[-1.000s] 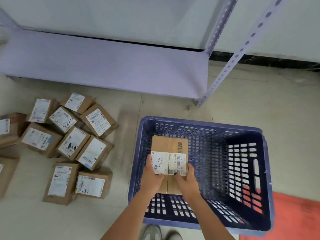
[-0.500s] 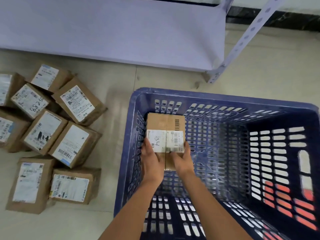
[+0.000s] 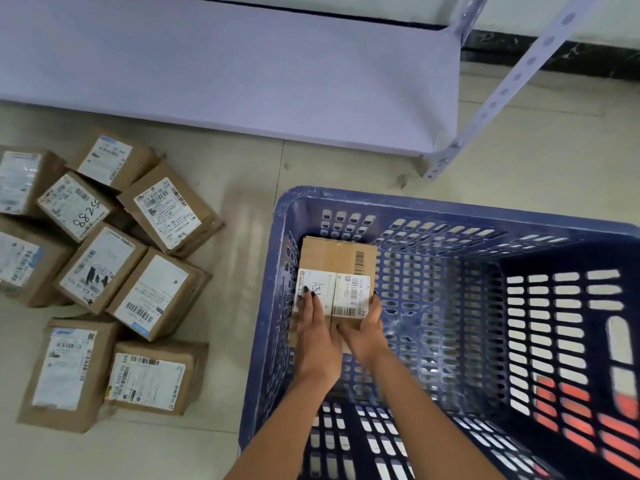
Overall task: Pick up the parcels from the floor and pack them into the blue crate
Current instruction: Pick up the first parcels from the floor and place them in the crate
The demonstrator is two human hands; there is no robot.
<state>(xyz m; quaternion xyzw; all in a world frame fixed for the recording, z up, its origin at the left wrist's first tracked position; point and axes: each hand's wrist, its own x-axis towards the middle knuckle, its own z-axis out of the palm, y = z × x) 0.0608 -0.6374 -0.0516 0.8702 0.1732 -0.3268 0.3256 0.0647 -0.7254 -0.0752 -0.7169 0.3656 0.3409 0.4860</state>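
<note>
A brown cardboard parcel (image 3: 337,259) with a white label sits low in the far left corner of the blue crate (image 3: 450,207), close against its left wall. My left hand (image 3: 313,329) rests on the parcel's near left part, fingers over the label. My right hand (image 3: 365,332) grips its near right edge. Whether the parcel touches the crate floor is hidden. Several more labelled brown parcels (image 3: 100,268) lie in a heap on the floor left of the crate.
A pale purple shelf board (image 3: 242,71) on a perforated metal upright (image 3: 498,95) stands low behind the crate. A red mat shows through the crate's right wall slots (image 3: 571,407). Tiled floor lies between the heap and the crate.
Both hands have carried the parcel down and toward the crate's far left corner. The camera has come closer and tilted down over the crate.
</note>
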